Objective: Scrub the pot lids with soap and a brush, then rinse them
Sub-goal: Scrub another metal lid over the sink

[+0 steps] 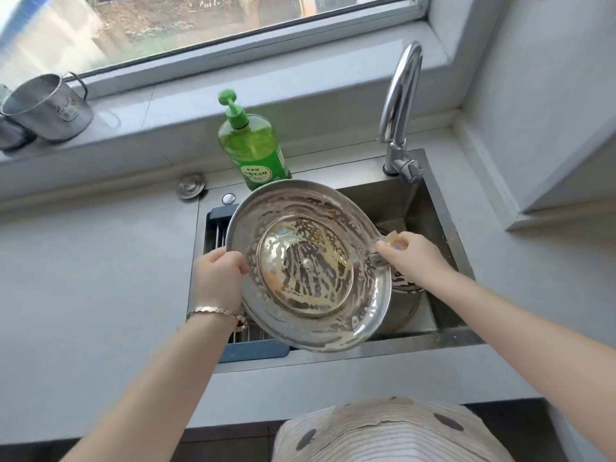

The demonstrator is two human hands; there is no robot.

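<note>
Grey kitchen counter below a window, with a steel sink set in it. The pot lid, inner face up and streaked with suds, was held tilted over the basin. The left hand gripped its rim at 9 o'clock, fingers curled; the right hand, at 3 o'clock, clasped a brush whose bristles met the rim. Soap bottle stood at 12 o'clock, faucet at 1 o'clock. Step judged: scrubbing. Rinsing would next require running water; none was visible.
</note>
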